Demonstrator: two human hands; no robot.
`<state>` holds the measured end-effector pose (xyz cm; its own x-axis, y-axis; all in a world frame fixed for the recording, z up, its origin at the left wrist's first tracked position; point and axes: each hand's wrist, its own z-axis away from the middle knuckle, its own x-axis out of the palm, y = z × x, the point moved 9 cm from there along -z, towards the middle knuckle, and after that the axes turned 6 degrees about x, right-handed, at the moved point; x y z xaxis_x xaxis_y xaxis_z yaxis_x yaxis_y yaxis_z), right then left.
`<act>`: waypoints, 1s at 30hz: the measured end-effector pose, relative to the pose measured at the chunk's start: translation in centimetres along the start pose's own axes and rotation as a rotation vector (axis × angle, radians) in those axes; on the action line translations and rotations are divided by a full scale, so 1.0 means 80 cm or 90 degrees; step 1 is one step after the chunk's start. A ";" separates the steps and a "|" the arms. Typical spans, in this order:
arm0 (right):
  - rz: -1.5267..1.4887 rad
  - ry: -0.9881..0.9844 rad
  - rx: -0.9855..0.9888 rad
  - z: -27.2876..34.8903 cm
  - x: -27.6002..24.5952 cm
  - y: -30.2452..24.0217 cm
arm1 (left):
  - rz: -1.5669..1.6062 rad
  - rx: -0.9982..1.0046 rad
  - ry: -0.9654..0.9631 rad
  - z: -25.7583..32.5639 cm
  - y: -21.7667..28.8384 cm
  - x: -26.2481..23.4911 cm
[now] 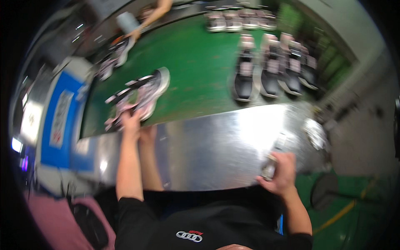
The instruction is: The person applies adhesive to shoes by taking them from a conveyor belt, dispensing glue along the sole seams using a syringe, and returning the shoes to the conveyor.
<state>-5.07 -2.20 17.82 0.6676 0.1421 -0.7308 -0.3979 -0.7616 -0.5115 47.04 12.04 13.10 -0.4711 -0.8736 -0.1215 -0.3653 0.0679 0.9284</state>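
Note:
My left hand (131, 121) reaches forward over the shiny metal ledge (216, 146) and grips the near end of a pink, white and black sneaker (152, 89) lying on the green belt (196, 62). A second sneaker (121, 102) of the same kind lies just left of it, touching it. My right hand (282, 171) rests at the ledge's near right edge, closed around a small light-coloured tool (273, 160) that sticks up from the fist; blur hides what kind it is.
More sneakers stand in rows on the belt at the right (271, 68) and far end (239, 21). Another person's hand (135, 32) holds a sneaker (121, 52) at the far left. A blue and white panel (60, 121) sits on my left.

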 end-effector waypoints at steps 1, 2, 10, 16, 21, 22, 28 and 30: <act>-0.022 -0.034 0.001 0.001 0.016 0.003 | -0.116 -0.010 0.033 -0.015 -0.029 -0.031; 0.005 -0.037 0.044 0.009 0.007 0.016 | 0.413 -0.310 -0.099 0.018 -0.030 0.028; -0.109 0.020 -0.041 -0.051 0.108 -0.141 | 0.200 -0.239 -0.184 0.078 0.003 -0.007; -0.162 0.058 -0.063 -0.039 0.110 -0.145 | 0.193 -0.232 -0.235 0.100 0.015 0.028; -0.184 0.074 -0.011 -0.013 0.102 -0.121 | 0.168 -0.259 -0.277 0.117 0.009 0.036; -0.201 0.094 -0.004 -0.008 0.096 -0.112 | 0.171 -0.263 -0.292 0.110 0.005 0.050; -0.305 0.023 0.126 0.007 0.088 -0.081 | 0.157 -0.254 -0.273 0.074 0.021 -0.019; -0.290 0.113 0.118 0.010 0.062 -0.079 | 0.192 -0.278 -0.310 0.055 0.026 -0.028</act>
<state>0.25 3.85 17.04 0.8889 0.3117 -0.3357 -0.1357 -0.5207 -0.8429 43.85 16.28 13.74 -0.8427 -0.5263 0.1134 0.1430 -0.0158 0.9896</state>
